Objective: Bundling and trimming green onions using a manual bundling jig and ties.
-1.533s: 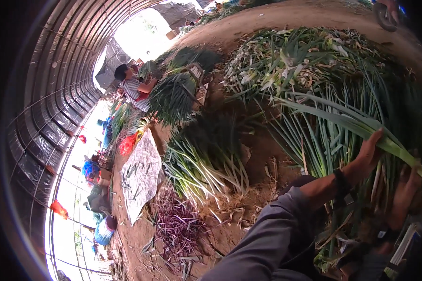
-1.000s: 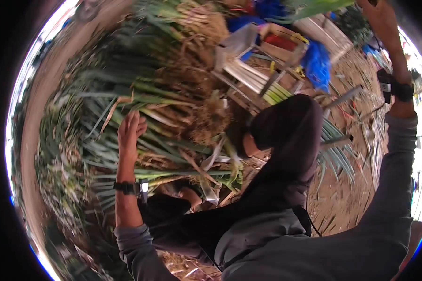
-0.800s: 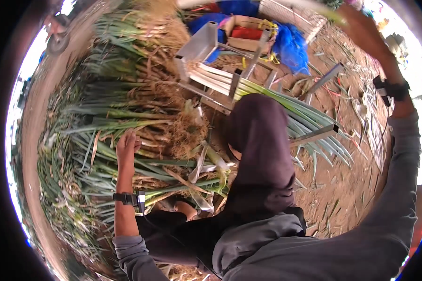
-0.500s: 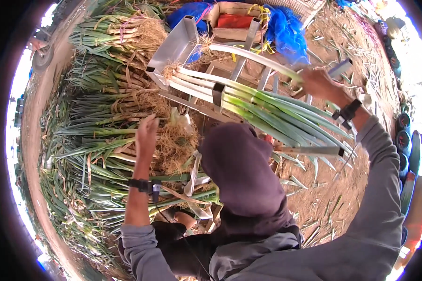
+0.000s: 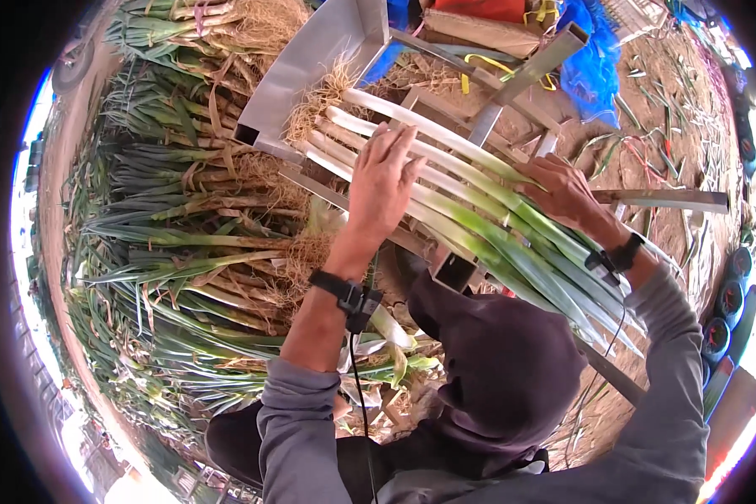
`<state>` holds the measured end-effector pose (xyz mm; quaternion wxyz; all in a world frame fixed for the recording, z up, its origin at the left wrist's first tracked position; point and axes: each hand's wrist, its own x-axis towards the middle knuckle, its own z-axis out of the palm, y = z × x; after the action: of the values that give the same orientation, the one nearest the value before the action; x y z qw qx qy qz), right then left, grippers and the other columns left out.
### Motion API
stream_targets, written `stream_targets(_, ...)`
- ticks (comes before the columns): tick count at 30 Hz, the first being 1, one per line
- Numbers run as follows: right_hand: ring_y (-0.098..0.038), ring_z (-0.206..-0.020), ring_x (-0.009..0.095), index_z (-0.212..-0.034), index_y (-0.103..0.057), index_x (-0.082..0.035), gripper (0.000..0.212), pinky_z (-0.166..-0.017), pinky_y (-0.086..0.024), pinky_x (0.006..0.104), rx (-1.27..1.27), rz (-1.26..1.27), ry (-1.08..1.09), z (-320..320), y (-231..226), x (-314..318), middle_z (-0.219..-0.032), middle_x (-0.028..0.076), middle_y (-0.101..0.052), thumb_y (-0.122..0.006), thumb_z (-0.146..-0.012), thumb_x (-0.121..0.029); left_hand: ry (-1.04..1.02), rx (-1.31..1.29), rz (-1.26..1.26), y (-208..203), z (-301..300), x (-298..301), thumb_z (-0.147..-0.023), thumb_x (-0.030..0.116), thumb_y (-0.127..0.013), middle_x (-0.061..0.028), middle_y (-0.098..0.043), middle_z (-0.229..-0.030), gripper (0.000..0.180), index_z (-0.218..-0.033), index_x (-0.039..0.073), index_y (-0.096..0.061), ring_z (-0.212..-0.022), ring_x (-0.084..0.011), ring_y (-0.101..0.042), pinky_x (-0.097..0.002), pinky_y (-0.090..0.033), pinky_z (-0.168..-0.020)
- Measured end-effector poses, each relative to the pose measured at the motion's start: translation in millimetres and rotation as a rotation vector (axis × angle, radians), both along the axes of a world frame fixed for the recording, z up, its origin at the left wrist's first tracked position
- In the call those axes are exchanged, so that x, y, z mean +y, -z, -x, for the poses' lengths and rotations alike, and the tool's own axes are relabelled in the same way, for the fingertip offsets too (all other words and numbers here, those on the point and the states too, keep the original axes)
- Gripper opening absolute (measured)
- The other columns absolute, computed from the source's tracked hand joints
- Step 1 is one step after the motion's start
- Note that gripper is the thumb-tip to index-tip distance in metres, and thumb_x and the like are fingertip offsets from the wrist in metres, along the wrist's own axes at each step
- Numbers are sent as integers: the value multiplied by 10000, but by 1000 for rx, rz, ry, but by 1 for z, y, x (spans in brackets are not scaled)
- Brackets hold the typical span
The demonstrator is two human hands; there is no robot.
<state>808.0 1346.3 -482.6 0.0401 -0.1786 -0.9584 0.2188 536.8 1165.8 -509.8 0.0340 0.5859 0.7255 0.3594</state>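
Several long leeks (image 5: 470, 239) lie side by side on a metal rack (image 5: 525, 84), their root ends against a grey metal end plate (image 5: 307, 63). My left hand (image 5: 382, 185) lies across the white stalks near the roots, its fingers stretched out over them. Farther right, my right hand (image 5: 563, 193) has its fingers curled round the far leek (image 5: 438, 134), where white turns to green. That leek now lies along the far side of the row. Green leaves trail to the right under my right forearm.
Piles of untrimmed leeks (image 5: 168, 193) with shaggy roots cover the left side. Beyond the rack are a cardboard box (image 5: 479, 32) and blue plastic (image 5: 592, 71). A metal bar (image 5: 672, 198) juts out to the right. Leaf scraps litter the ground.
My right hand has lowered the raised leek onto the row. My left hand has moved right from beside the pile onto the white stalks. The whole view has shifted.
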Motion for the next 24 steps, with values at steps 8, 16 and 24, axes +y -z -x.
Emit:
stream_targets(8,-577,-871,295,-1129,-662,-73,289,-722,-506,431,-35,-1,-14,0,2,3,-894,91,-581,-682,-889,-232,-131,111,22,7,-9,19,-929,201,-649,-151,-527,-1265,457,-1368,119,-554,-1204,-347,-495,-461,-443,-988)
stream_targets(16,-589,-931,335,-1110,-651,-52,266,-791,-504,442,-39,141,-71,8,-4,-12,-949,117,-597,-653,-922,-240,-133,266,68,9,-2,14,-917,198,-636,-143,-451,-1255,371,-1277,132,-577,-1136,-346,-471,-487,-427,-922)
stream_targets(24,-608,-988,366,-1148,-635,-71,285,-833,-500,485,-133,61,-36,9,-17,-19,-995,153,-616,-640,-909,-227,-124,98,168,0,-6,6,-946,199,-618,-189,-445,-1343,416,-1349,118,-555,-1256,-381,-451,-490,-421,-1057)
